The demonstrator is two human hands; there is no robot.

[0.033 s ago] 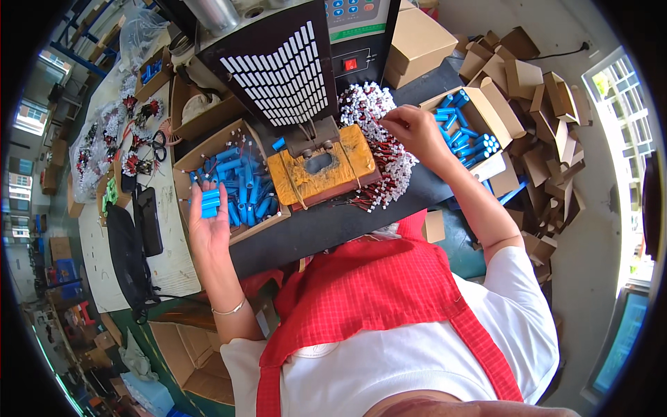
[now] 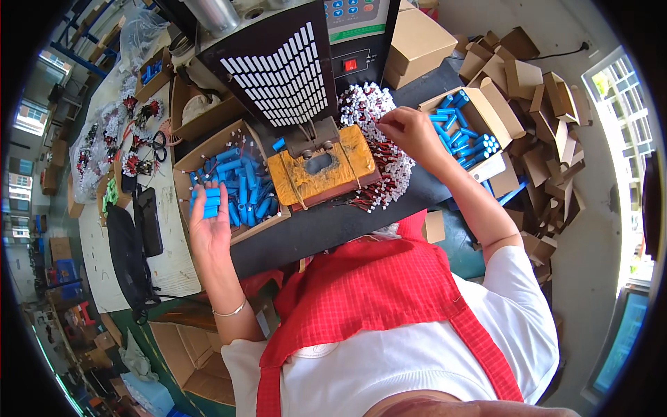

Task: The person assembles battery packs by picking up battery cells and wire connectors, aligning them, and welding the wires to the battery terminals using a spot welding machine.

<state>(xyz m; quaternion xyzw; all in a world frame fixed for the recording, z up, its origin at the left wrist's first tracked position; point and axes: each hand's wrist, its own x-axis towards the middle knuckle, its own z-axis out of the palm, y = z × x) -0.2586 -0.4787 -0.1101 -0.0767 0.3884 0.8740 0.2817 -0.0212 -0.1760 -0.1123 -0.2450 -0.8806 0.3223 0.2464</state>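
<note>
the left hand (image 2: pixel 208 226) is curling its fingers around a small stack of blue cylinders (image 2: pixel 208 201), hovering over the cardboard box (image 2: pixel 186 161) of more cylinders on the dark worktop (image 2: pixel 326 226). the right hand (image 2: pixel 406 132) is pinching its fingers into the pile of red-wired white connectors (image 2: pixel 379 104), beside the orange wooden block (image 2: pixel 326 174).
</note>
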